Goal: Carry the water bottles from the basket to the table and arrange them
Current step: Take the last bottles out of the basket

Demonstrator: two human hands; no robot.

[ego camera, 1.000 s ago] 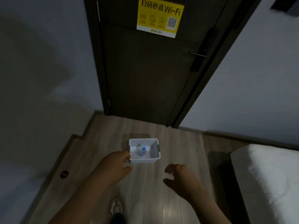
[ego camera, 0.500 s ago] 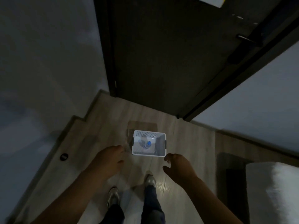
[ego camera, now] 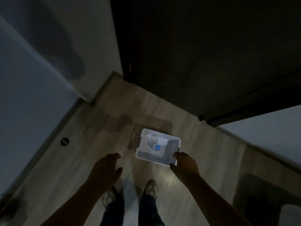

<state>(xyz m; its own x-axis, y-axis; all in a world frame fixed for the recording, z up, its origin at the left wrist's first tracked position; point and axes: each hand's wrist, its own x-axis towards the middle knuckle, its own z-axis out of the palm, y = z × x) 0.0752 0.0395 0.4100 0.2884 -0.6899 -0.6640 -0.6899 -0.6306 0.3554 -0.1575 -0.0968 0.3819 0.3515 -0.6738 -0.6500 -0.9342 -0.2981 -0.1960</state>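
A white perforated basket (ego camera: 175,141) stands on the wooden floor in front of a dark door. Inside it lies a clear water bottle (ego camera: 154,144) with a blue cap turned toward me. My right hand (ego camera: 184,164) is at the basket's near right corner with loosely curled fingers. It overlaps the rim, and I cannot tell whether it touches. My left hand (ego camera: 105,168) hovers over the floor to the left of the basket, fingers relaxed and holding nothing. No table is in view.
A dark door (ego camera: 203,54) closes the far side, with pale walls to the left and right. A round black floor stop (ego camera: 64,141) sits near the left wall. My two shoes (ego camera: 151,189) stand just behind the basket. A dark furniture edge (ego camera: 268,193) fills the lower right.
The view has tilted down and come closer to the basket. My right hand moved forward to the basket's near right corner. My left hand stayed left of the basket.
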